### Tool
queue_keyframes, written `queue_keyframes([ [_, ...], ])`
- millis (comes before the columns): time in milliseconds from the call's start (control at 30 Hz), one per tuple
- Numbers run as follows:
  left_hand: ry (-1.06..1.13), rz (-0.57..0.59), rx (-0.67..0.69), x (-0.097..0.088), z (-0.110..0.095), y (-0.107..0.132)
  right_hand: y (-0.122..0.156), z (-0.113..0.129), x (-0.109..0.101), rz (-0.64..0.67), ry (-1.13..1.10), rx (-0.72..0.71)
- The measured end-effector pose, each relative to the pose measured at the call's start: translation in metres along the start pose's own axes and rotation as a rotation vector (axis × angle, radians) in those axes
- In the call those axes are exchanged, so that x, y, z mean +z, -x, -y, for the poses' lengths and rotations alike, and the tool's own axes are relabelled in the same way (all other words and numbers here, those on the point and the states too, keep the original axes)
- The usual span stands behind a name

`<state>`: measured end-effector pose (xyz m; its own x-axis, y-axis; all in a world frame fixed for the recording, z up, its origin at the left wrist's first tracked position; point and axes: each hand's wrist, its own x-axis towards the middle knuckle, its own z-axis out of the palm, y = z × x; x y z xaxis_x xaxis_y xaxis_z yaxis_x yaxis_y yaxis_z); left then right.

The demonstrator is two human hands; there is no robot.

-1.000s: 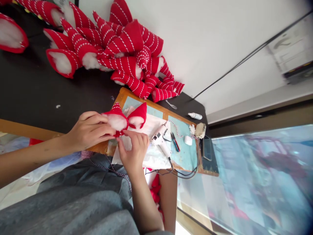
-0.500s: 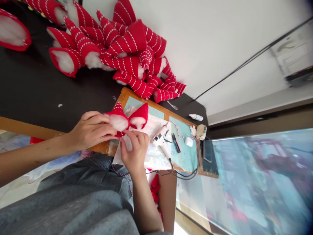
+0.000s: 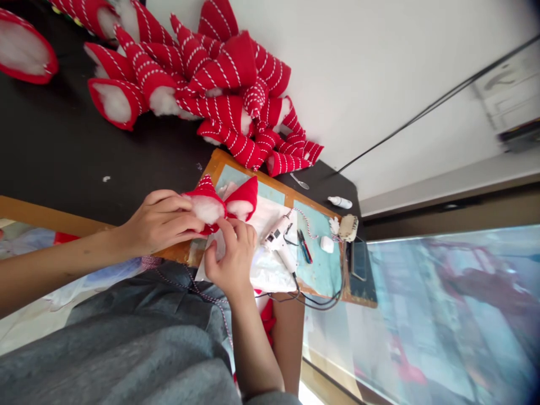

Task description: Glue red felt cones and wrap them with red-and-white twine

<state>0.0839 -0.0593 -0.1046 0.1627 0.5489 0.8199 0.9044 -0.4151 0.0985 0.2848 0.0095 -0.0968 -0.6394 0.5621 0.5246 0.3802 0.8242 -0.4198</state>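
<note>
A red felt cone (image 3: 207, 210) with white filling showing at its wide end lies at the near edge of the board. My left hand (image 3: 164, 223) is closed round its left side. At its right rim is my right hand (image 3: 233, 250), index fingertip at the felt and thumb apart from the fingers. Just beyond sits a second red cone (image 3: 243, 198), also stuffed with white. A white glue gun (image 3: 279, 239) rests on plastic sheeting to the right of my right hand.
Several red cones with white twisted cord (image 3: 228, 73) are heaped along the wall. A pen-like tool (image 3: 304, 247), white block (image 3: 327, 244), phone (image 3: 358, 259) and small bottle (image 3: 340, 202) lie on the right. Cables (image 3: 324, 304) hang over the board's front edge.
My right thumb has come away from the cone's rim and spread from the fingers. My left hand keeps its hold. The whole view has shifted slightly.
</note>
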Motion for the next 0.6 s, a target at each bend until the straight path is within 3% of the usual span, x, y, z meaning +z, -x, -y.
queue_keyframes([
  [167,-0.013,-0.001,0.013,0.0000,0.0003,0.0003,-0.0011,-0.0007,-0.0011,0.107,0.045,0.001],
  [433,-0.023,0.003,0.003,0.0014,0.0019,0.0023,-0.0012,-0.0004,0.0013,0.106,0.018,0.006],
  [533,0.003,-0.017,0.000,0.0026,0.0050,0.0042,-0.0002,-0.0005,0.0003,0.013,-0.099,-0.001],
  [600,0.050,-0.034,-0.074,0.0007,0.0079,0.0007,-0.0018,-0.0011,-0.0019,-0.098,-0.229,0.007],
])
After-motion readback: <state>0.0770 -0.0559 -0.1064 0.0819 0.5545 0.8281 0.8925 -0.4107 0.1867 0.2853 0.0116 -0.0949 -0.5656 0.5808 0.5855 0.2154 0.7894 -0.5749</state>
